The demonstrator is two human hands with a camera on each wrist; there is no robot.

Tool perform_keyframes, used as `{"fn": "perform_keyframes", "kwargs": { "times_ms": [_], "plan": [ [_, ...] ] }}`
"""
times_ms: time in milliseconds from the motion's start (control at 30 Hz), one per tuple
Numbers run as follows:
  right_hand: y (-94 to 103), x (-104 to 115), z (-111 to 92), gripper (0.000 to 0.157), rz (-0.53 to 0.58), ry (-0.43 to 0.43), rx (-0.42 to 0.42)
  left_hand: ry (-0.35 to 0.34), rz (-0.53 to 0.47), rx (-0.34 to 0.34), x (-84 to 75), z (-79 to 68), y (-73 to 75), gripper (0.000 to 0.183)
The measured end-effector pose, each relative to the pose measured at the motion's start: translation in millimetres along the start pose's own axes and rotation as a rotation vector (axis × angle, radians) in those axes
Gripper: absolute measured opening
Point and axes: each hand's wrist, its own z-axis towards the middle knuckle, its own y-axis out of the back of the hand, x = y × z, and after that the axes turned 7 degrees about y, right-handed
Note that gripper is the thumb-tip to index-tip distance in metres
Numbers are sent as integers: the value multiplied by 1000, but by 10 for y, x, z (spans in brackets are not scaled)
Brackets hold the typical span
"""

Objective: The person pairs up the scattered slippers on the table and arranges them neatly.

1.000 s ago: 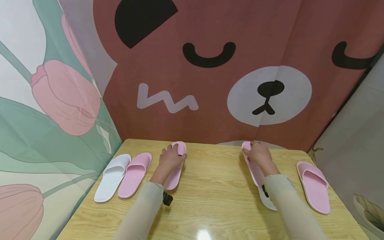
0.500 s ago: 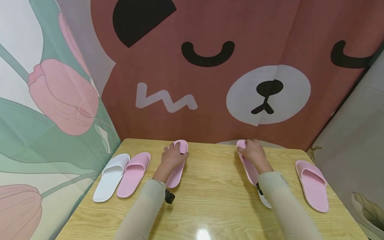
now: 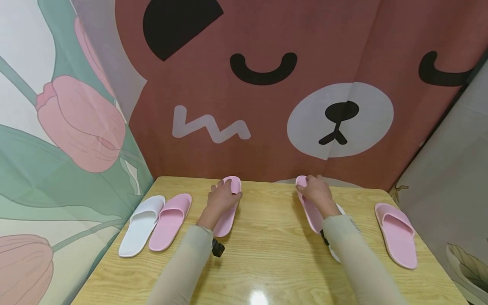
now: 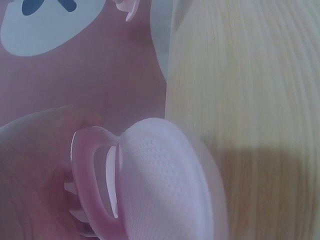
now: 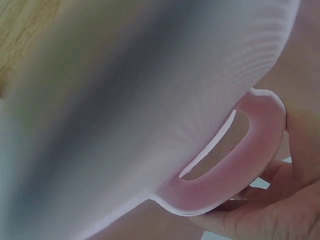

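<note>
My left hand (image 3: 220,198) grips a pink slipper (image 3: 228,222) by its strap, near the back of the table. The left wrist view shows this slipper's textured sole (image 4: 165,175) raised above the wood, with the thumb and fingers around the strap. Farther right, a second pink slipper (image 3: 310,215) is held by my right hand (image 3: 319,194), toe toward the wall. Up close in the right wrist view, the strap (image 5: 225,182) lies against the fingers and the sole tilts across the picture. Under my right forearm lies a white slipper (image 3: 340,208), mostly hidden.
On the left of the wooden table (image 3: 267,250), a white slipper (image 3: 137,233) and a pink slipper (image 3: 167,228) lie side by side. Another pink slipper (image 3: 400,241) lies near the right edge. A bear-printed curtain (image 3: 267,148) hangs behind the table.
Both hands have drawn closer together with their slippers, the right hand moving left and the left hand slightly right. More of the white slipper's toe end shows beside the right forearm.
</note>
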Motion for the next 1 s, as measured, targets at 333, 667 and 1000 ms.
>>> {"fn": "perform_keyframes", "kwargs": {
  "times_ms": [333, 667, 1000],
  "plan": [
    [-38, 82, 1, 68, 20, 4, -5, -5, -18, -9, -36, 14, -45, 75],
    [-92, 168, 23, 68, 16, 4, -30, -2, -29, -7, -91, 24, -64, 74],
    [-159, 235, 77, 67, 19, 7, -37, 13, -34, 6, -134, 43, -79, 74]
  ]
}}
